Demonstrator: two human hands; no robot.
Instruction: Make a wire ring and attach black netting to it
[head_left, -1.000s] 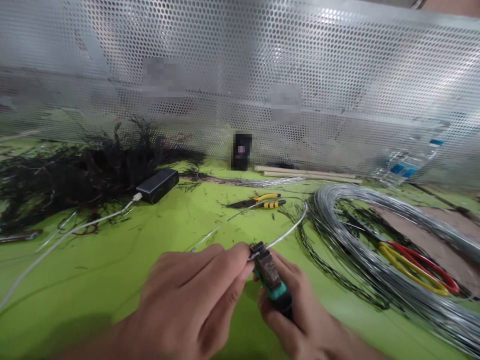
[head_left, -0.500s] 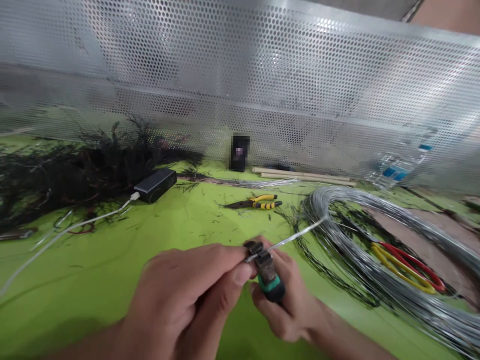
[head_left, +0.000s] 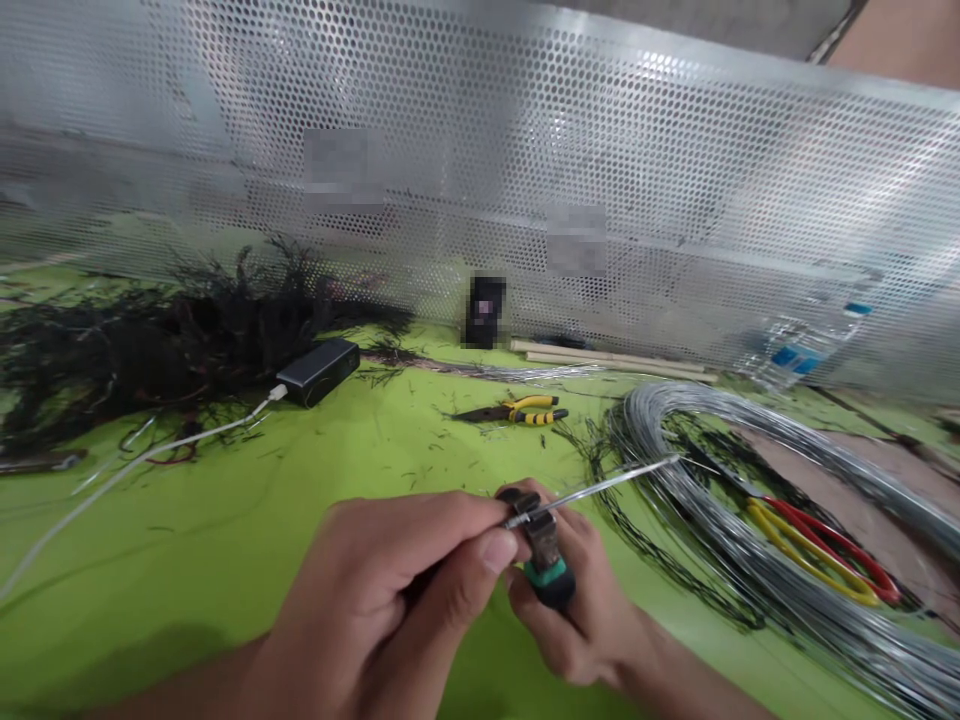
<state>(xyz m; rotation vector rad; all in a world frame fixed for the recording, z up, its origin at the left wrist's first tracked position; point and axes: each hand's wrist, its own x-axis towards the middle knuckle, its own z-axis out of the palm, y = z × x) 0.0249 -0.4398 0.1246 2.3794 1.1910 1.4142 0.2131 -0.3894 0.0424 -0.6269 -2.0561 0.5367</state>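
Between finger and thumb, my left hand (head_left: 405, 580) pinches the near end of a thin bundle of silvery wire (head_left: 611, 480). My right hand (head_left: 577, 585) is wrapped round pliers (head_left: 541, 540) with a green and black handle. Their dark metal jaws lie across the wire close to my left fingertips. From the jaws the wire slants up and to the right, and its far end is over the coil. Most of the pliers' handle is hidden by my right fingers.
Yellow-and-black pliers (head_left: 517, 411) lie on the green tabletop (head_left: 300, 480). At right are a wire coil (head_left: 660, 400) and red-and-yellow-handled scissors (head_left: 817, 550). A black box (head_left: 319, 372) with a white cable stands beside black artificial foliage (head_left: 187, 330). Behind is a perforated metal screen (head_left: 450, 120).
Both hands, with the pliers and wire, appear slightly farther right and lower. The wire's far end now sits lower over the coil. Both grips stay the same, and the whole view has shifted a little.
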